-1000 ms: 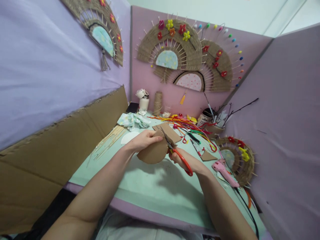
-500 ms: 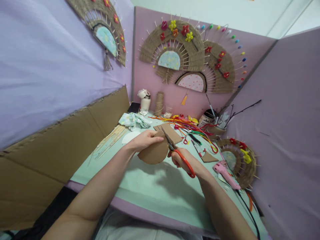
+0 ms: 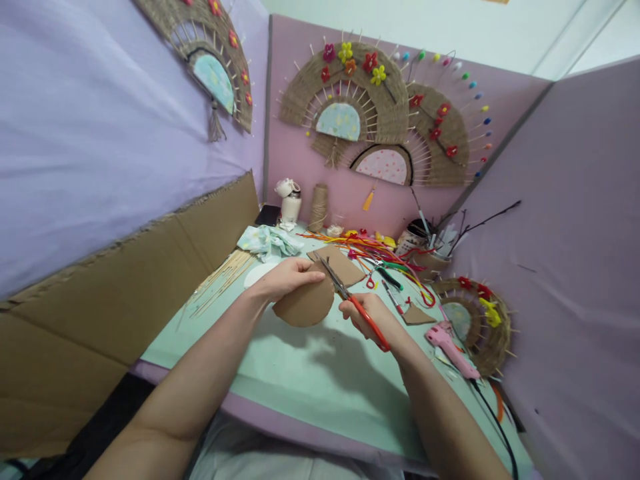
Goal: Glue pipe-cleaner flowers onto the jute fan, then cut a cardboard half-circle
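Note:
A rounded piece of brown cardboard [image 3: 305, 305] is held above the table by my left hand [image 3: 286, 280], with the thumb on top and the fingers out of sight beneath. My right hand [image 3: 367, 317] is closed around the handles of scissors with red-orange grips [image 3: 369, 321]. Their metal blades lie along the cardboard's upper right edge, close to my left fingertips. Behind them a flat cardboard sheet [image 3: 344, 265] rests on the table. Beside the blades' far side lie red-handled small snips [image 3: 371, 281] and a marker [image 3: 393, 297].
Thin wooden sticks [image 3: 220, 283] and a crumpled floral cloth [image 3: 270, 241] lie at left. Colourful pipe cleaners [image 3: 370, 248], a twine spool [image 3: 319, 208] and a cup of twigs [image 3: 434, 263] stand behind. A pink glue gun [image 3: 453, 350] and a twine fan [image 3: 493, 327] are at right.
The scissor blades have closed and shifted slightly up and left along the cardboard's edge. The cardboard and my left hand have moved slightly left.

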`<action>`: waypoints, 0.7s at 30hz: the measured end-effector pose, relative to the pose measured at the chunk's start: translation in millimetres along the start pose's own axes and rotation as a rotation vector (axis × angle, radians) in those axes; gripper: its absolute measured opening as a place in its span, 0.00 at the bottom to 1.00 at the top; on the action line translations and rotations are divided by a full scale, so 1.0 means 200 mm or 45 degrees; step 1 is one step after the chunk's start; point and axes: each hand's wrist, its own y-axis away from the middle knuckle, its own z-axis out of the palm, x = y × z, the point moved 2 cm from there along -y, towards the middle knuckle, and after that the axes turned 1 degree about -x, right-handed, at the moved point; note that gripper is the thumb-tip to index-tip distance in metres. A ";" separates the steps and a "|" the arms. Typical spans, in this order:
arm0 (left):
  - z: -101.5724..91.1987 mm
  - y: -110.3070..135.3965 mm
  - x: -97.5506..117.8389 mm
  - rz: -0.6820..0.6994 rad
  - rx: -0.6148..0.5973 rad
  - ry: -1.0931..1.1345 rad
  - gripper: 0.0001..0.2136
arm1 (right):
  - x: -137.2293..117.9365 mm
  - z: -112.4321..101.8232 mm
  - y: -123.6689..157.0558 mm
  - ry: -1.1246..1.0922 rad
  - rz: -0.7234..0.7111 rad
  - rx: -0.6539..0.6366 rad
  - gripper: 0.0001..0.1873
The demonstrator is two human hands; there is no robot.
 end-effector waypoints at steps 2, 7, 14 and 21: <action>-0.01 -0.01 -0.01 0.036 0.057 0.047 0.18 | 0.02 0.00 -0.02 0.005 -0.019 -0.003 0.15; -0.02 -0.01 0.00 0.088 0.135 -0.040 0.18 | 0.06 0.00 -0.04 0.114 -0.101 -0.055 0.12; 0.00 0.01 0.06 0.156 0.110 -0.303 0.16 | 0.11 0.02 -0.05 0.071 -0.335 -0.254 0.17; -0.01 0.02 0.06 0.172 0.107 -0.322 0.15 | 0.10 0.08 -0.06 -0.282 -0.553 -0.390 0.37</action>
